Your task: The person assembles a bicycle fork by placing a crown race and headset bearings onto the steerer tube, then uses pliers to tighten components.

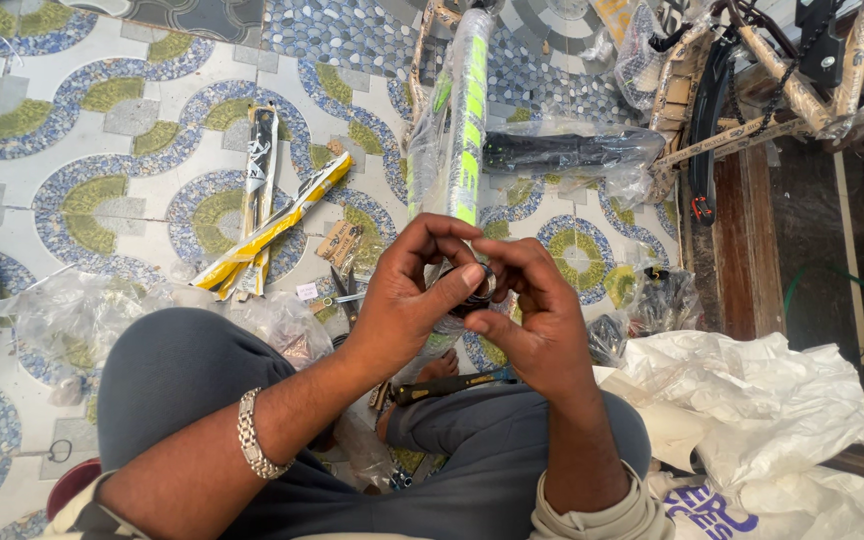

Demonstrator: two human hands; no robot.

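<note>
Head view, looking down at a seated person's lap and a patterned tile floor with blue and green rings.

Left hand: fingers curled in, thumb and forefinger pinched on the small dark metal ring. A silver link bracelet sits on this wrist.

Right hand: also curled close, fingertips meeting the same ring from the right side. Both hands grip it together, held above the knees at mid frame. The ring is mostly covered by the fingers; its detail cannot be told.

Just beyond the hands: a plastic-wrapped bicycle frame tube with neon green and white markings, running from the hands to the far edge. To its right lies a black part in a clear plastic bag.

Left of the tube, on the floor: a yellow and white wrapped bar crossing a black and white wrapped strip. Steel scissors lie near the left wrist.

Near right: crumpled white plastic sheeting. Far right: cardboard-wrapped bicycle parts.

Under the hands, across the grey trousers: a dark hand tool.
</note>
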